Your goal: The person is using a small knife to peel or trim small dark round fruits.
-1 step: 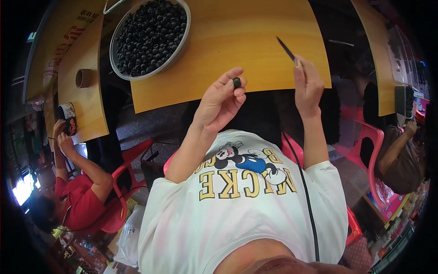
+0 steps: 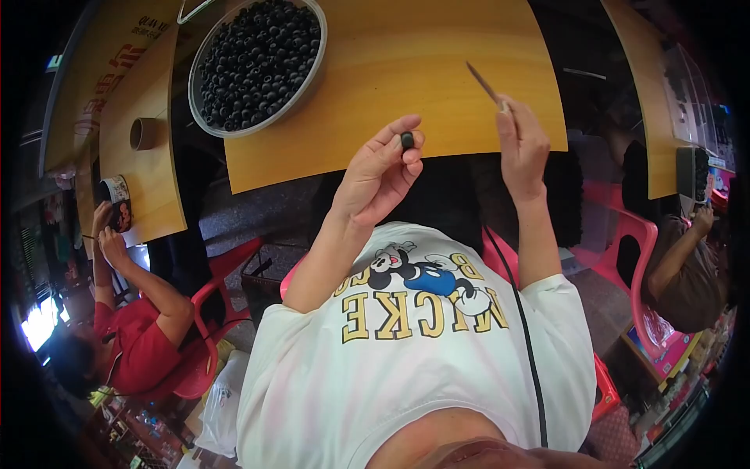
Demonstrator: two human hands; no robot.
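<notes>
Just off the near edge of the yellow bench [image 2: 406,86], your left hand [image 2: 379,176] pinches a small black bead [image 2: 407,140], while your right hand [image 2: 522,144], beside it, grips a thin stick [image 2: 483,83] slanting away toward the bench.

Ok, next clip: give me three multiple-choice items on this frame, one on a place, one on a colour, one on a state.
1. Where does the round bowl of small dark pieces stand?
A. On the yellow table, toward the person's left
B. On the person's lap
C. On the floor under a red chair

2. What colour is the small round piece pinched in the left hand?
A. White
B. Black
C. Orange

3. How does the right hand hold the thin stick?
A. Lying flat on the table, untouched
C. Snapped in two
B. Gripped at its lower end, tip raised over the table

Answers: 1 A, the bowl sits on the tabletop at upper left. 2 B, it matches the dark pieces in the bowl. 3 B, the fingers close on the stick's lower end.
</notes>
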